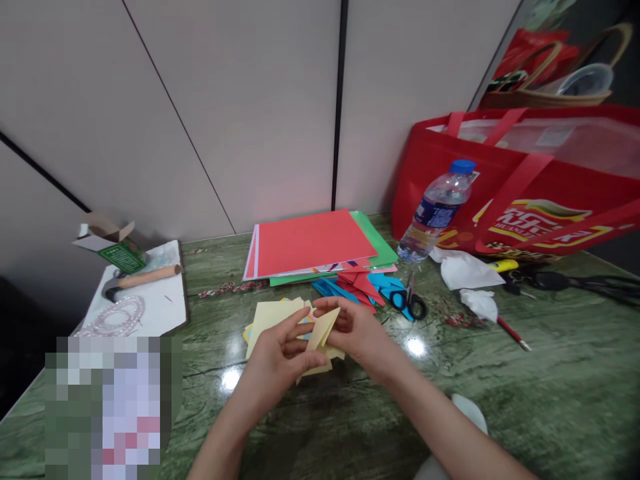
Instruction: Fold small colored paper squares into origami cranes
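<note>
Both hands meet over the green marble table [525, 400] around a folded piece of pale yellow paper [323, 328]. My left hand [280, 357] pinches its lower left side with thumb and fingers. From the right, my right hand [357, 330] grips the same piece, its fingers curled over the top edge. Beneath the hands lie more pale yellow sheets [273, 317].
A stack of coloured paper [310, 243], red on top, lies behind, with folded red and blue pieces [357, 285] and blue-handled scissors [407, 300] beside it. A water bottle [437, 210], a red bag [525, 180], crumpled tissues [465, 270] and a hammer [140, 279] surround the spot.
</note>
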`<state>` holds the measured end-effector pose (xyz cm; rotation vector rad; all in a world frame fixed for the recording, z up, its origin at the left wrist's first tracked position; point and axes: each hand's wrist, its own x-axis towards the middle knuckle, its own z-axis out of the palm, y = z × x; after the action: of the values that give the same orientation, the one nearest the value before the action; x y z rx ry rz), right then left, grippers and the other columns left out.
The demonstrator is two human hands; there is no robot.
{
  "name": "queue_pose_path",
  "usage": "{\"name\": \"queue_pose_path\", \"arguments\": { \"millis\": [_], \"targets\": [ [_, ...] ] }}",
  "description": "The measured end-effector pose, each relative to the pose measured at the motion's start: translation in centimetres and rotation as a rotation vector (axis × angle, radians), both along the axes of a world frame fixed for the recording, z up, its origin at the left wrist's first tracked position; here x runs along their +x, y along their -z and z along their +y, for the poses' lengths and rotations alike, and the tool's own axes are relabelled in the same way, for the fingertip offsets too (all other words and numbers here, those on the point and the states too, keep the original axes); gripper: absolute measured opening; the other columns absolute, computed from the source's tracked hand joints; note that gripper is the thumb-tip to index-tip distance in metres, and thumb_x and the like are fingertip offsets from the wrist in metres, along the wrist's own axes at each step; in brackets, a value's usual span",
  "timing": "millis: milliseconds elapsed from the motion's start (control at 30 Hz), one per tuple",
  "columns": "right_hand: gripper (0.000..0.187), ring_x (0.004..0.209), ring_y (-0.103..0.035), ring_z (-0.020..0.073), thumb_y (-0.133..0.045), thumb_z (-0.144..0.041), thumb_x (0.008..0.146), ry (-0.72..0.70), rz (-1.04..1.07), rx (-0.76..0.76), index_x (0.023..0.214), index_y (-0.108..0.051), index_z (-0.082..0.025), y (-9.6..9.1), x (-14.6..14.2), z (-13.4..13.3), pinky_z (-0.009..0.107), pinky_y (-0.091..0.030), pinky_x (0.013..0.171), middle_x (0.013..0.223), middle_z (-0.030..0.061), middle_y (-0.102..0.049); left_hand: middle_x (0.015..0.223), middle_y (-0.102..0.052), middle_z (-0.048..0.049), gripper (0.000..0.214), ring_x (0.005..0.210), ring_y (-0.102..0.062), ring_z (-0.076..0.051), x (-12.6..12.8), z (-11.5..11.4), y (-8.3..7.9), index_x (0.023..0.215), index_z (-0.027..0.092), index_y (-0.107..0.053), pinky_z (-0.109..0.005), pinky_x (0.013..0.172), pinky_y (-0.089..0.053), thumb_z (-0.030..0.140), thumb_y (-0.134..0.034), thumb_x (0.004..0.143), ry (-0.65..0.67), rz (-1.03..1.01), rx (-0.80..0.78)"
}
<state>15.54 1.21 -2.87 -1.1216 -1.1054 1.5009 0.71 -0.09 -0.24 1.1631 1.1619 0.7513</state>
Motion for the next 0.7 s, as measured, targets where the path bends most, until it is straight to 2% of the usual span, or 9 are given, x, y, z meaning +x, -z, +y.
{"name": "queue_pose_path", "arguments": {
  "millis": [133,200,300,367,433,567,700],
  "targets": [
    [0.030,0.066,-0.058,0.0119,-0.061,-0.010,0.058,0.047,-0.072,0.107,0.086,-0.054,-0.018,0.4,-0.2,0.0,0.027,-0.048,0.062,0.089,0.0022,-0.059,0.094,-0.071,-0.0104,0.053,0.085,-0.065,-0.021,0.0,0.0,-0.2,0.120,0.012,-0.053,-0.033,0.077,-0.049,0.021,-0.065,0.070,0.017,-0.023,0.021],
    [0.025,0.062,-0.055,0.0112,-0.060,-0.010,0.059,0.090,-0.148,0.155,0.081,-0.053,-0.019,0.4,-0.3,0.0,0.026,-0.047,0.059,0.083,0.0007,-0.058,0.093,-0.071,-0.0094,0.058,0.086,-0.064,-0.022,0.2,-0.1,-0.2,0.124,0.012,-0.050,-0.034,0.078,-0.049,0.021,-0.066,0.068,0.046,-0.048,0.004],
    [0.016,0.061,-0.053,0.0127,-0.059,-0.010,0.060,0.120,-0.239,0.197,0.071,-0.052,-0.020,0.2,-0.4,-0.2,0.025,-0.045,0.056,0.070,-0.0017,-0.055,0.103,-0.068,-0.0114,0.078,0.089,-0.063,-0.023,0.6,-0.5,-0.2,0.133,0.010,-0.037,-0.034,0.079,-0.049,0.018,-0.070,0.063,0.070,-0.055,-0.011],
    [0.012,0.059,-0.053,0.0136,-0.058,-0.011,0.063,0.108,-0.240,0.198,0.066,-0.051,-0.020,0.1,-0.5,-0.3,0.026,-0.044,0.054,0.064,-0.0021,-0.054,0.110,-0.064,-0.0132,0.086,0.089,-0.063,-0.023,0.9,-0.7,0.0,0.138,0.010,-0.026,-0.034,0.078,-0.050,0.017,-0.069,0.063,0.076,-0.027,0.013],
    [0.008,0.059,-0.054,0.0143,-0.057,-0.013,0.066,0.111,-0.225,0.215,0.066,-0.052,-0.020,0.0,-0.5,-0.4,0.027,-0.046,0.055,0.064,-0.0011,-0.055,0.115,-0.061,-0.0132,0.086,0.092,-0.062,-0.022,1.1,-0.8,0.2,0.140,0.013,-0.021,-0.034,0.081,-0.049,0.017,-0.066,0.067,0.081,-0.017,0.050],
    [0.005,0.068,-0.057,0.0172,-0.058,-0.015,0.071,0.175,-0.278,0.325,0.070,-0.058,-0.020,0.0,-0.3,-0.2,0.030,-0.048,0.062,0.074,0.0024,-0.057,0.120,-0.058,-0.0109,0.062,0.103,-0.057,-0.021,0.8,-0.5,0.4,0.133,0.017,-0.035,-0.030,0.085,-0.046,0.016,-0.056,0.075,0.005,-0.077,0.110],
    [0.008,0.077,-0.058,0.0188,-0.057,-0.015,0.076,0.157,-0.367,0.435,0.074,-0.062,-0.021,0.1,-0.1,-0.2,0.032,-0.047,0.067,0.081,0.0043,-0.060,0.113,-0.063,-0.0109,0.057,0.095,-0.061,-0.021,0.3,0.0,0.3,0.129,0.018,-0.039,-0.027,0.073,-0.049,0.017,-0.055,0.075,-0.099,-0.171,0.054]
  ]
}}
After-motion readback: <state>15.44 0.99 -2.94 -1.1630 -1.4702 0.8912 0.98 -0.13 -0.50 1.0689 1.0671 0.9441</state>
